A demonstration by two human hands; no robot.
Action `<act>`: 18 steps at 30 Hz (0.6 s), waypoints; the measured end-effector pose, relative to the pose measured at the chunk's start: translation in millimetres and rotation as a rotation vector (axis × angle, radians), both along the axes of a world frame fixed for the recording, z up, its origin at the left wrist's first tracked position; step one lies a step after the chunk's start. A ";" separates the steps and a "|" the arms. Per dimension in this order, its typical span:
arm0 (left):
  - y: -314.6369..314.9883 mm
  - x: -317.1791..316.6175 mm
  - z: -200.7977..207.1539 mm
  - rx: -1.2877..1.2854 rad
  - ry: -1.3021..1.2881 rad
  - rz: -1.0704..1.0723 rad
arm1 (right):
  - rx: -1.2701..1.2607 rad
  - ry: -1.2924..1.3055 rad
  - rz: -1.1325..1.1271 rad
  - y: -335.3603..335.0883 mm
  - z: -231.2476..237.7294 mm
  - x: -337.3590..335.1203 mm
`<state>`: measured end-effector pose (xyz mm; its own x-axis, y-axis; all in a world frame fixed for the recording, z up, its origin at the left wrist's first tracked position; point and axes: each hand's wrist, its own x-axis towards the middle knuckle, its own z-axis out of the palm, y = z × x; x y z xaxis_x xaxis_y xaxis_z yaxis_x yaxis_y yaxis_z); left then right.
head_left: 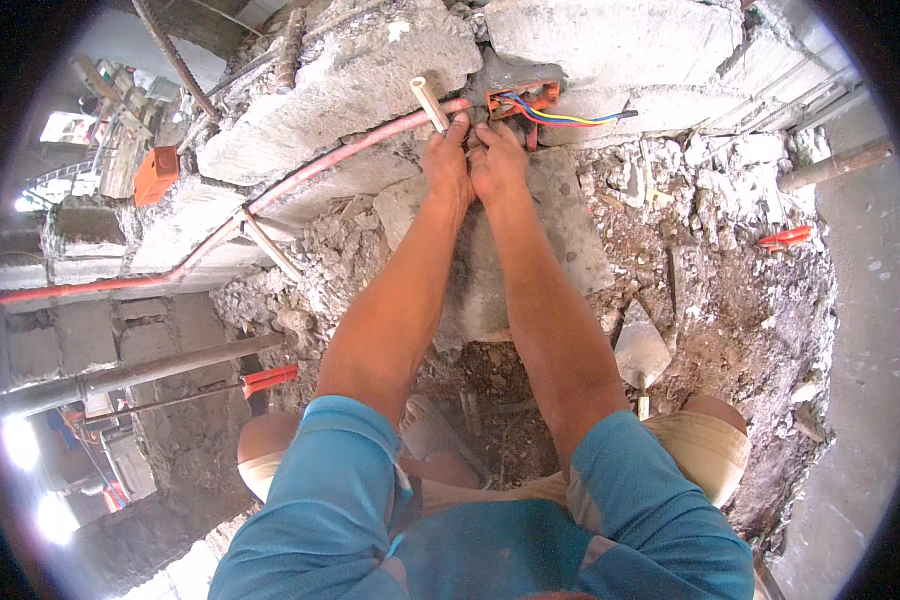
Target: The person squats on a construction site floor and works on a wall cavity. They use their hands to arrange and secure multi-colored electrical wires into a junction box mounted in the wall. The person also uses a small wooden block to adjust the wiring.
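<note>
We have our left hand [449, 163] and right hand [499, 163] together, fingers curled, whether gripping anything we cannot tell, beside the long red plastic tube [350, 154] and just below the orange plastic box [547, 93], trailing blue and yellow wires [572, 122], in the grey block wall [610, 42].

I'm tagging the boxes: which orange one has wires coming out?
The orange box just beyond the right hand: blue and yellow wires stick out of it. The other orange box, at left, shows none.
</note>
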<state>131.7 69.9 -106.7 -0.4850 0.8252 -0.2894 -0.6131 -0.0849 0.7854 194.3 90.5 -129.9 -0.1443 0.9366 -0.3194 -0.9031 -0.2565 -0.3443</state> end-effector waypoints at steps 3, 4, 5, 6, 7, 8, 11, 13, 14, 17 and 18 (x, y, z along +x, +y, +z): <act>3.7 -11.4 -7.9 0.058 -0.079 -0.081 | -0.058 0.035 -0.078 -2.3 10.5 -7.9; 2.8 -13.6 -11.1 0.073 -0.105 -0.088 | -0.068 0.034 -0.090 -4.1 11.6 -8.7; 0.9 -16.1 -14.3 0.088 -0.130 -0.094 | -0.079 0.035 -0.100 -5.2 13.4 -10.4; -0.6 -15.4 -15.9 0.102 -0.160 -0.103 | -0.072 0.028 -0.114 -5.3 15.1 -10.9; -1.6 -15.7 -16.7 0.096 -0.163 -0.113 | -0.065 0.022 -0.128 -5.2 17.5 -12.7; -2.8 -16.5 -17.1 0.089 -0.164 -0.122 | -0.057 0.018 -0.140 -5.2 20.1 -14.3; -3.5 -3.8 -8.7 0.085 -0.147 -0.139 | -0.081 0.036 -0.132 2.5 22.3 -10.0; -10.5 -8.0 -7.2 0.103 -0.141 -0.189 | -0.096 0.045 -0.132 2.4 28.1 -17.9; -16.8 -12.9 -6.7 0.120 -0.155 -0.239 | -0.106 0.051 -0.127 0.9 30.6 -24.0; -51.8 -38.0 -8.4 -0.072 -0.046 -0.332 | -0.250 -0.003 -0.126 -9.3 30.1 -50.3; -64.8 -45.7 -4.4 -0.169 0.012 -0.355 | -0.232 -0.031 -0.096 -10.7 18.8 -56.6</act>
